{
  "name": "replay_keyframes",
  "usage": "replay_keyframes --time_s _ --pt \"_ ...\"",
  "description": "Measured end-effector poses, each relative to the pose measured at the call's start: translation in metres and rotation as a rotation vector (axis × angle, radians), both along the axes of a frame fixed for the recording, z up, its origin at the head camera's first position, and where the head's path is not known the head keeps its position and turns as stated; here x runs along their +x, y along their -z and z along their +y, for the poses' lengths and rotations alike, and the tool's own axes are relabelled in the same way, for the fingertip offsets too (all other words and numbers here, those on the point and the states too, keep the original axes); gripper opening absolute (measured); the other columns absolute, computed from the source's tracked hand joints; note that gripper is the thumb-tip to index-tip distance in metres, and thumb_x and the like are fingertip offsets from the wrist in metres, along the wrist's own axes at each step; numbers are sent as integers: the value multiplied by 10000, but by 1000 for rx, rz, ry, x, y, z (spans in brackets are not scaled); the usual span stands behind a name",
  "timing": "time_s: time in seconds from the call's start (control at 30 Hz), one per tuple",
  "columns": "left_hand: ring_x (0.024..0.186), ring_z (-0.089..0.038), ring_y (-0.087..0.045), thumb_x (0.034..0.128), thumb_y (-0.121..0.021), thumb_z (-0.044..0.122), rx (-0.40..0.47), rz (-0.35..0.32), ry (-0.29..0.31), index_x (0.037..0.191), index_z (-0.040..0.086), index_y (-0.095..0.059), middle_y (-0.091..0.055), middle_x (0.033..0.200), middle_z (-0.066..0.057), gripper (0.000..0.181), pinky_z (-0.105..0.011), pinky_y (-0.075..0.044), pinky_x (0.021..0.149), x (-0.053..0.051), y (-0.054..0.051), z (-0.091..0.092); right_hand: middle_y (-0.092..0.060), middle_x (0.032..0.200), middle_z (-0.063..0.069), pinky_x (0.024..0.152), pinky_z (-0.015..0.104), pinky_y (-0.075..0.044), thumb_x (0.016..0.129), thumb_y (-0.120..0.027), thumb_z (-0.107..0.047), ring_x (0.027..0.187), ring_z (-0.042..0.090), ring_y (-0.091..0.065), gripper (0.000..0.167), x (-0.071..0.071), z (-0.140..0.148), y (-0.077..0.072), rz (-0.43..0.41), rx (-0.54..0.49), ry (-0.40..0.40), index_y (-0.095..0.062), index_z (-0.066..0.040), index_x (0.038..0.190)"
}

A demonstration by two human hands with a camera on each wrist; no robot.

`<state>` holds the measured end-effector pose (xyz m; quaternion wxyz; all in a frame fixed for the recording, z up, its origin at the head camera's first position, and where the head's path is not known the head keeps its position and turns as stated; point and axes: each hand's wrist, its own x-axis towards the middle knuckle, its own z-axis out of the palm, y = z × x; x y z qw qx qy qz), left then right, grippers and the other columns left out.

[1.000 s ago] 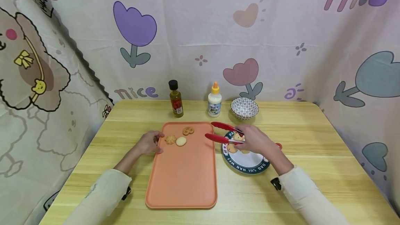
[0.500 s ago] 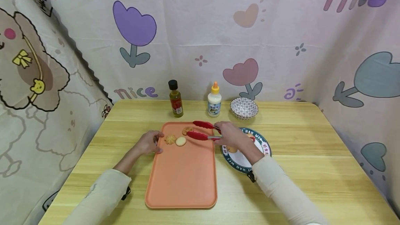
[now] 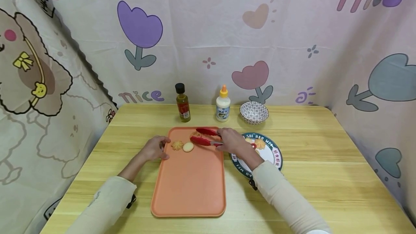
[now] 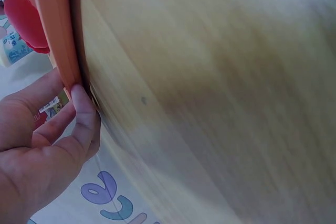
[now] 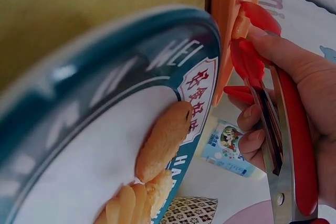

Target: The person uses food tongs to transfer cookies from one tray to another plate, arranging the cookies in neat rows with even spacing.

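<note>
My left hand (image 3: 155,148) pinches the left rim of an orange tray (image 3: 188,183), its thumb and fingers on the edge in the left wrist view. A flower-shaped cookie (image 3: 177,145) and a pale oval cookie (image 3: 188,147) lie near the tray's far end. My right hand (image 3: 232,142) grips metal tongs with red tips (image 3: 202,141). Their tips stand apart around a pretzel-shaped cookie (image 3: 195,134) on the tray, partly hiding it. Whether they touch it I cannot tell. Under my right forearm is a green-rimmed plate (image 3: 277,157) bearing several cookies (image 5: 164,140).
Along the table's back edge stand a dark-capped bottle (image 3: 183,107) with a red label, a white squeeze bottle (image 3: 222,107) with an orange tip, and a small patterned bowl (image 3: 254,112). Behind them hangs a printed cloth (image 3: 201,28).
My right hand has carried the tongs leftward from above the plate to the pretzel-shaped cookie on the tray. More of the plate now shows. The left hand stays at the rim.
</note>
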<state>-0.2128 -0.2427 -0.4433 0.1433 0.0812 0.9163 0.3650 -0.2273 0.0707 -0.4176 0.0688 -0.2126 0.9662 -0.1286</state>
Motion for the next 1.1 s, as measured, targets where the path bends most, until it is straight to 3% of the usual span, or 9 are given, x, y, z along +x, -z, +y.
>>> replay_keyframes --time_s 0.27,0.73,0.93,1.1 --pt "777 -191 -460 715 -776 -23 0 -14 -2 1226 -44 -548 -494 1060 -177 560 -273 -415 601 0 -1 0 -641 967 36 765 328 -508 760 -795 -323 834 168 -564 482 3 0 -3 22 7 1 -620 -74 1134" --pt "779 -193 -465 705 -783 -27 -11 1 -3 1224 -50 -549 -503 1062 -185 569 -271 -417 607 0 -3 0 -610 862 28 625 287 -440 769 -784 -308 726 165 -506 444 17 36 -15 49 -39 -1 -632 -100 1130" --pt "777 -192 -466 694 -787 -38 -17 1 -1 1228 -55 -550 -511 1068 -188 584 -289 -418 621 -1 -2 1 -648 1008 34 706 344 -488 747 -797 -311 794 159 -534 517 27 57 -24 57 -29 2 -611 -116 1188" --pt "769 -191 -463 698 -781 -48 -9 -6 1 1229 -58 -546 -513 1054 -187 581 -289 -418 612 0 -3 1 -671 1015 58 737 370 -519 737 -807 -292 813 174 -591 527 35 78 -28 85 -63 -37 -617 -80 1181"
